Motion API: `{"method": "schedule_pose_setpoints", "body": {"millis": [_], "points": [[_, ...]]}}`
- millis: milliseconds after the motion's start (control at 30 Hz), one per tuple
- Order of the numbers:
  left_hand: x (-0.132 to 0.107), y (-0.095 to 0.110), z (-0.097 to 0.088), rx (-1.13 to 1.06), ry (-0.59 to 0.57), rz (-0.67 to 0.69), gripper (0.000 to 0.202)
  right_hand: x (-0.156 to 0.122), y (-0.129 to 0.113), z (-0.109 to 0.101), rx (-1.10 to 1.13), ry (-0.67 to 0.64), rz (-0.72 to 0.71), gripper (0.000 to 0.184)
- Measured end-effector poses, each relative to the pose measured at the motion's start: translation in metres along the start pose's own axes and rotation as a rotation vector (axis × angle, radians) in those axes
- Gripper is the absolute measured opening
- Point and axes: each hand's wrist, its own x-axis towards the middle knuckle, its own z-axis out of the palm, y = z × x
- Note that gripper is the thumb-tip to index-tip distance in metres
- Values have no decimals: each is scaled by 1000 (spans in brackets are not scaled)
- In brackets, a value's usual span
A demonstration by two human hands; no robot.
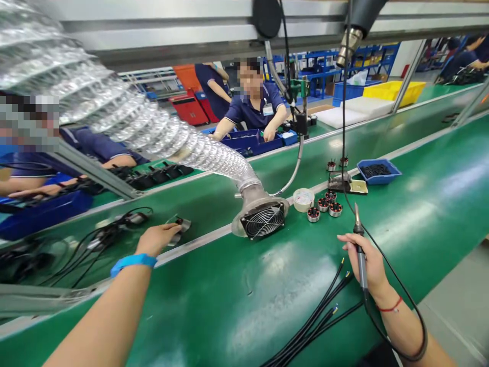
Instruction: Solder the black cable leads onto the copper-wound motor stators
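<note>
My right hand (369, 262) is wrapped round the handle of a soldering iron (361, 262), its metal tip pointing up and away. A black cord runs from the iron's lower end and loops past my wrist. My left hand (158, 238) reaches out to the far left, its fingers pinched on a small silver part (184, 224) with a dark middle; its exact kind is blurred. Several black cables (309, 329) with stripped ends lie left of my right hand. Beyond the iron stand several copper-wound motor stators (323, 205) beside a roll of tape (303, 200).
A fume extractor fan (264, 222) on a silver flexible duct (153, 125) hangs between my hands. A soldering iron stand (340, 181) and a blue tray (379, 172) of black pieces sit farther right. Tangled cables (101, 242) lie left. Co-workers sit across the green bench (214, 295).
</note>
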Motion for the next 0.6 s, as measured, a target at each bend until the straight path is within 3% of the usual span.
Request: {"method": "schedule_pose_setpoints", "body": {"millis": [133,233,367,433,500,600], "points": [[-36,10,-12,-99,-26,-15,54,-3,5,4,38,21,92,20],[-81,37,-4,-152,-145,99,46,-3,4,5,61,2,152,21],[-152,114,25,-160,-308,513,43,-1,-2,3,78,-37,178,19],[-179,163,36,-48,-282,582,42,0,-4,1,90,-59,184,18],[-193,211,41,24,-240,623,42,-1,-5,0,101,-70,188,18],[-192,268,40,-75,-219,723,43,-2,-4,-1,112,-61,189,18]]}}
